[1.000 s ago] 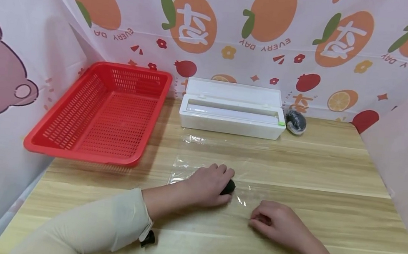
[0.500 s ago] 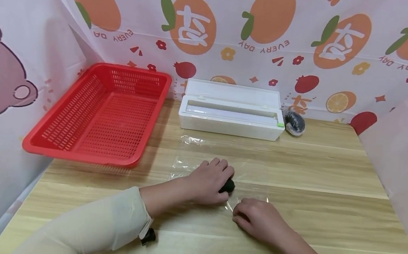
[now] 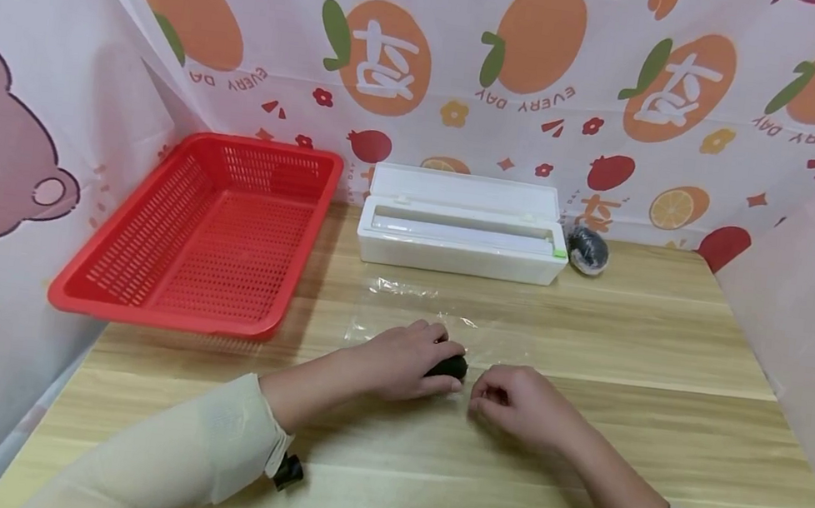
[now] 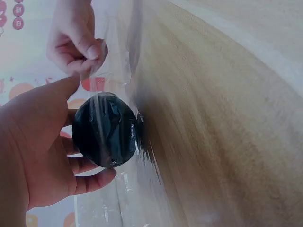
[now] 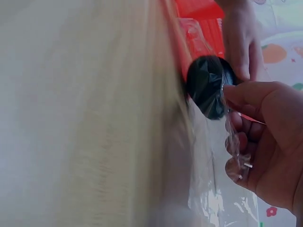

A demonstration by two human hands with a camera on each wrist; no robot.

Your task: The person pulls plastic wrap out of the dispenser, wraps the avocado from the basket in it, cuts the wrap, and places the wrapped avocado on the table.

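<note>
A small dark round object (image 3: 451,368) lies on a sheet of clear cling film (image 3: 437,324) spread on the wooden table (image 3: 667,359). My left hand (image 3: 406,359) grips the object from the left, fingers curled over it. Just to its right, my right hand (image 3: 508,395) pinches the film's edge between thumb and fingers. In the left wrist view the dark object (image 4: 105,130) sits in my left hand (image 4: 38,156), with film (image 4: 123,56) stretched from my right hand (image 4: 75,42). The right wrist view shows the object (image 5: 208,85) partly under film (image 5: 218,189) held by my right hand (image 5: 270,137).
A red perforated basket (image 3: 167,312) stands at the back left. A white cling film dispenser box (image 3: 460,256) sits open at the back centre, with a film-wrapped dark ball (image 3: 588,249) at its right end. Patterned cloth walls surround the table.
My right hand has moved left and away from me, up to the dark object, bringing the film's near edge with it. My left hand has stayed on the object.
</note>
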